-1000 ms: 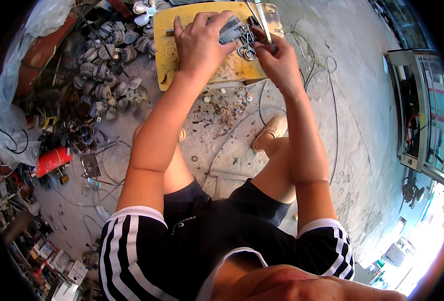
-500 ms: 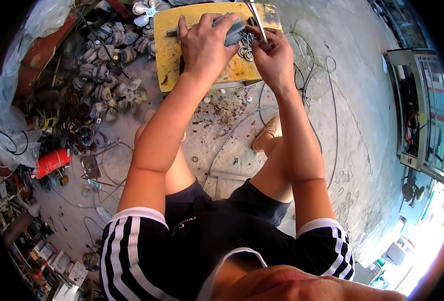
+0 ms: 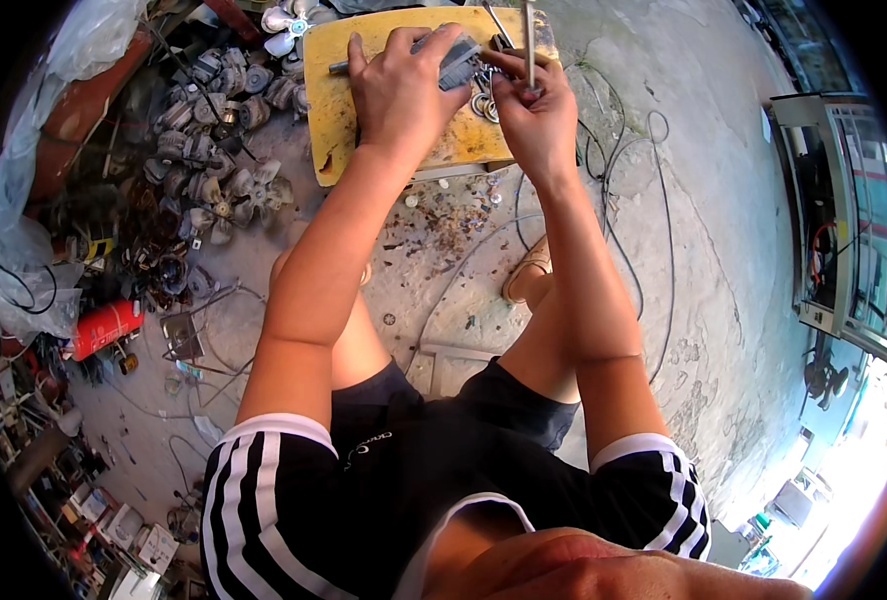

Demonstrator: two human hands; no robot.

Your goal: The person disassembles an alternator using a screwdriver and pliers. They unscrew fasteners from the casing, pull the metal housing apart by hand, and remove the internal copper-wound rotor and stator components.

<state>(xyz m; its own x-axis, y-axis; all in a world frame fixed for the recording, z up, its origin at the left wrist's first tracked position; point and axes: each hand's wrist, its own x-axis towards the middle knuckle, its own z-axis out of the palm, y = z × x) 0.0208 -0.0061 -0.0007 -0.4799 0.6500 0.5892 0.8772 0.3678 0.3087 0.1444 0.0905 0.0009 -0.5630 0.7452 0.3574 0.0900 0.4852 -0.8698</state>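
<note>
A grey concrete floor (image 3: 703,290), cracked and stained, spreads under everything, and a tall glass-fronted cabinet (image 3: 855,200) stands on it well to the right of the tabletop. Beyond the left edge of the tabletop lies a heap of small electric motors (image 3: 231,105), dark and dusty, with pale fan blades among those toward its near end. The tabletop (image 3: 333,115) itself is yellow, scuffed and dark-stained, with a chipped near left corner. Loops of dark cable (image 3: 668,200) trail over the floor off its right edge. A red cylinder (image 3: 106,328) lies well out from the near left corner, and a white fan (image 3: 285,28) sits just outside the far left corner. The left hand (image 3: 403,85) is over the far half of the tabletop, its fingers and thumb clamped on a grey metal block (image 3: 457,68); a short metal shaft (image 3: 339,68) sticks out on the other side of the hand, toward the left edge. The right hand (image 3: 535,110) is at the right edge, thumb and fingers pinched together on a slim metal tool (image 3: 529,45) that stands nearly upright. Its index finger points toward the block; whether the two touch, I cannot tell. Another thin rod (image 3: 497,24) leans near the far edge. Small metal rings (image 3: 483,106) lie between the hands, and tiny scraps (image 3: 443,225) litter the floor before the near edge.
</note>
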